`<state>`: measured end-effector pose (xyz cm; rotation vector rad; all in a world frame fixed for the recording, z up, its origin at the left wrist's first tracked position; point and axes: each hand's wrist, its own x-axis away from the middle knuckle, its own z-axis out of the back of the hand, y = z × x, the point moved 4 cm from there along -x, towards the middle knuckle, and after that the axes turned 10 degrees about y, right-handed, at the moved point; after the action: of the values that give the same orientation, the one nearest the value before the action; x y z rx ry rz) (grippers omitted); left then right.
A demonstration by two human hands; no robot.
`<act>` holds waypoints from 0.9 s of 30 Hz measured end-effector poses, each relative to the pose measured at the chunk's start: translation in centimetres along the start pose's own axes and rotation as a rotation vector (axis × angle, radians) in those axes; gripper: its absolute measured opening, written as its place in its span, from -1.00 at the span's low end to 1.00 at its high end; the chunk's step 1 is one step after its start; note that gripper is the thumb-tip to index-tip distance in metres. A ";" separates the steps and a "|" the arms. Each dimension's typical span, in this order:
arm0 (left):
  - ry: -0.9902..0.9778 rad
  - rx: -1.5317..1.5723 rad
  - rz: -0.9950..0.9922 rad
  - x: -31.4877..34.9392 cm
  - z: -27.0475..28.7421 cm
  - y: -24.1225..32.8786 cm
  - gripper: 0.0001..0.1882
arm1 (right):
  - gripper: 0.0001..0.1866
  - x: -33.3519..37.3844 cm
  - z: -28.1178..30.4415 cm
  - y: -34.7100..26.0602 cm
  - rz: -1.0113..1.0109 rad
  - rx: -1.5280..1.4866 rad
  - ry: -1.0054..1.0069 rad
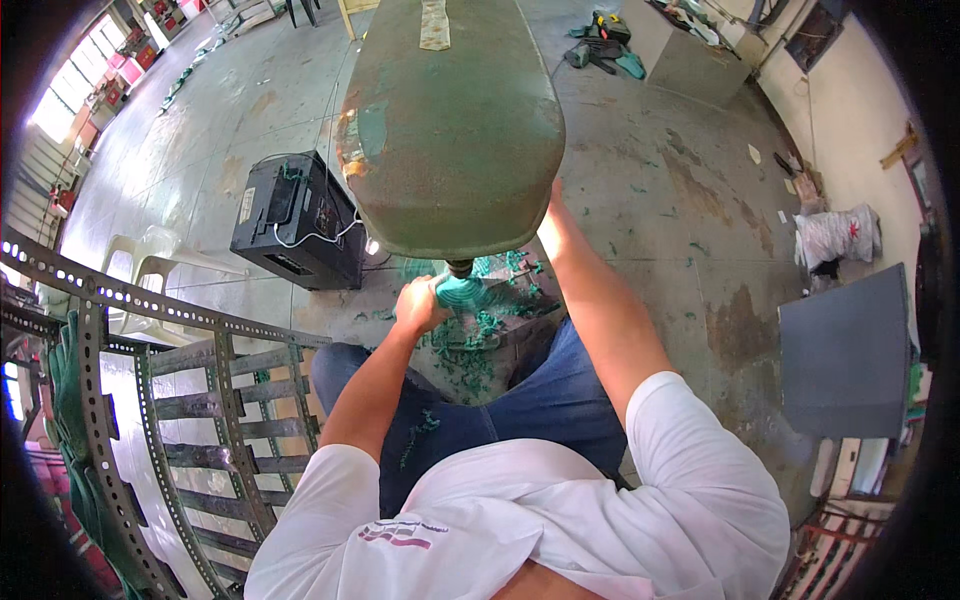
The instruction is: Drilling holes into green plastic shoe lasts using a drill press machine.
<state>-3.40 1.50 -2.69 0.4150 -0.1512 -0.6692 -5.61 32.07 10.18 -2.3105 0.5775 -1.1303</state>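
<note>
A large, worn green machine head (450, 150) hangs over my lap, with a dark spindle (459, 268) under its near end. Right below the spindle is a rounded green piece with ridged rings (460, 291). My left hand (418, 305) is closed on the left edge of this piece. Curly green shavings (486, 325) lie around it and on the surface below, between my knees. My right arm reaches up along the machine head's right side. Only a sliver of my right hand (553, 206) shows there; the head hides its fingers and whatever they touch.
A black box-shaped unit with a white cable (300, 222) stands left of the machine. A perforated metal rack (215, 400) rises close on my left, by a pale plastic chair (150, 262). At right are a grey panel (845, 350) and a stuffed plastic bag (838, 235). Shavings dot the floor.
</note>
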 end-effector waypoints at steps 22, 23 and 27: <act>-0.028 -0.040 0.015 -0.5 -0.1 0.2 -0.18 | -0.74 -0.2 15.4 6.4 0.627 0.658 -0.151; 0.050 -0.010 0.010 0.5 -0.3 -1.0 -0.24 | -0.74 3.4 15.6 8.2 0.151 0.399 -0.100; 0.064 -0.038 -0.049 0.3 -0.4 -0.6 -0.22 | -0.80 15.8 16.3 6.4 0.516 0.354 0.117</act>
<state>-3.38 0.98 -3.34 0.4037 -0.0675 -0.7048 15.50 22.15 7.15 -1.6715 0.8762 -1.0176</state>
